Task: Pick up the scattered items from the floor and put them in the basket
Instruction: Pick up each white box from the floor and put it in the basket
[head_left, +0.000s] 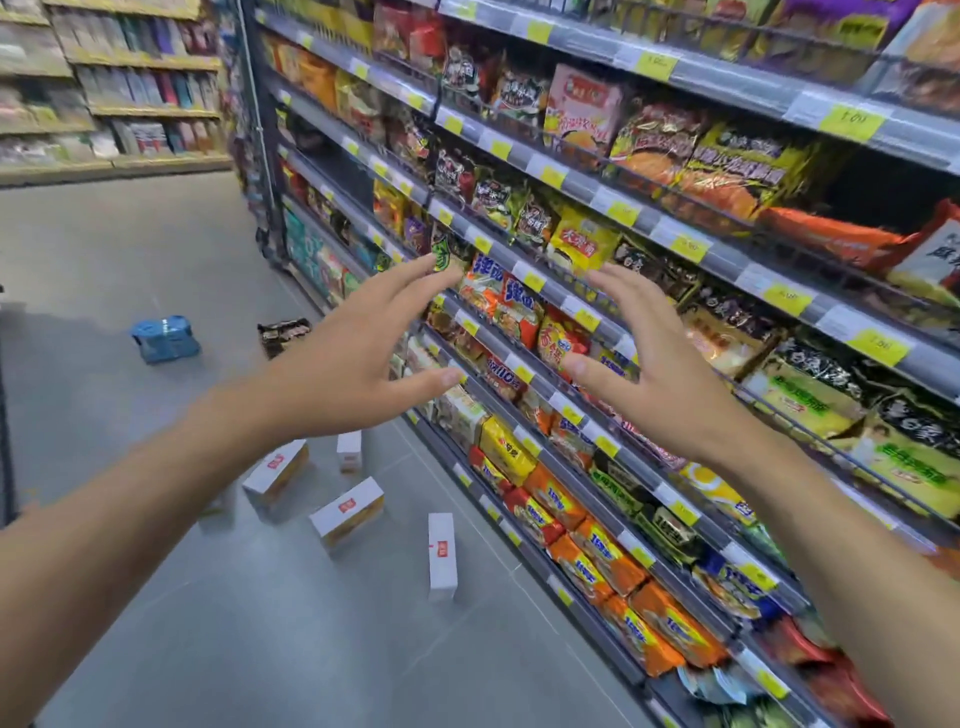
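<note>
You are holding your left hand and right hand out, fingers spread wide. Small boxes are lying on the floor.

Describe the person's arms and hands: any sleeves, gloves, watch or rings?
Both arms are bare to the picture's edge; no sleeve shows. The left hand and right hand wear no gloves. No watch, bracelet or ring is visible.
</note>
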